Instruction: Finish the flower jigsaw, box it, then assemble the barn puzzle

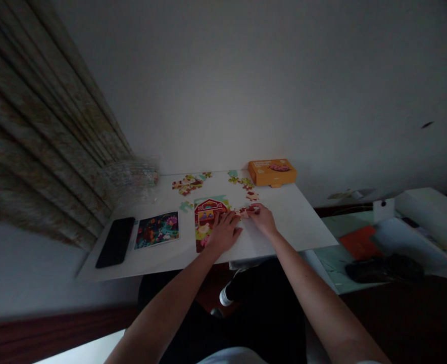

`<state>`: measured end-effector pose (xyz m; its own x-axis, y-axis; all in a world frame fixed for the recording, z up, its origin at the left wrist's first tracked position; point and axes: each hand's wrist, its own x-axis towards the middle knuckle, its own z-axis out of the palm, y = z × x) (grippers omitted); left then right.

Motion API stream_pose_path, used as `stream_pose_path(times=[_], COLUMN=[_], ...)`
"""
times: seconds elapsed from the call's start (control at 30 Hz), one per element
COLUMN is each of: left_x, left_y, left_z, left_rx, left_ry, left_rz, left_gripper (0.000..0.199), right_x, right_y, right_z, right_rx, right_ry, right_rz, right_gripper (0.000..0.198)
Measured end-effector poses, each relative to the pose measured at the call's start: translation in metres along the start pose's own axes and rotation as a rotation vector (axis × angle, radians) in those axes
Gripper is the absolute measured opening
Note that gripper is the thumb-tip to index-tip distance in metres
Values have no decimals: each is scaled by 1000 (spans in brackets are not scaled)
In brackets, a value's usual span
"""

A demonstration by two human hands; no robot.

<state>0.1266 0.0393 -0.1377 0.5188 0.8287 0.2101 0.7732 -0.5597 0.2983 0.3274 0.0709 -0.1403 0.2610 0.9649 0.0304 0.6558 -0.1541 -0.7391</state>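
A partly joined jigsaw puzzle (pixel 207 206) with a red barn picture lies on the white table (pixel 295 217). My left hand (pixel 224 231) rests on its right side, fingers stretched out over the pieces. Just right of it, my right hand (pixel 262 218) has its fingers closed on a small puzzle piece (pixel 250 209) at the puzzle's right edge. The fingers partly cover that piece. Loose puzzle pieces (pixel 188 184) lie in a group behind the puzzle to the left, and more pieces (pixel 252 195) are scattered behind my right hand.
An orange box (pixel 272 173) stands at the back right of the table. On the left lie a black phone-like slab (pixel 115 242) and a dark floral picture card (pixel 157 230). Bubble wrap (pixel 130 177) sits by the curtain (pixel 52 101). A lower surface at right holds an orange folder (pixel 360 242).
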Motion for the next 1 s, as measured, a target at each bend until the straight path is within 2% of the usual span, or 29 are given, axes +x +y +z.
stream_pose_path(times=[0.13,0.23,0.47,0.53,0.6,0.67,0.73,1.0], left_x=[0,0,1,0,0,-1,-1,3], left_y=[0,0,-1,-1,-1,-1,-2,-11], left_z=[0,1,3,3,2,2,3,5], left_rx=[-9,-20,-23,-21,-12,-3,-7,-120], left_ry=[-1,9,2,7,9,6,1,-26], left_rz=[-7,-6,-8,-4,1,6,4,-37], left_gripper=[43,44,44,45,45,44,45,45], right_x=[-5,-10,-18,-21,-25,-29,-31,-29], right_y=[-9,-15,-22,-20,-17,-14,-12,-11], right_z=[-2,-3,-3,-1,0,1,2,4], right_rx=[-245,-390,-463,-467,-469,-452,-415,-347], right_ry=[8,36,39,76,80,36,-21,-69], right_rz=[-35,-39,-66,-154,-307,-463,-556,-599], right_gripper=[22,29,31,31,29,27,27,28])
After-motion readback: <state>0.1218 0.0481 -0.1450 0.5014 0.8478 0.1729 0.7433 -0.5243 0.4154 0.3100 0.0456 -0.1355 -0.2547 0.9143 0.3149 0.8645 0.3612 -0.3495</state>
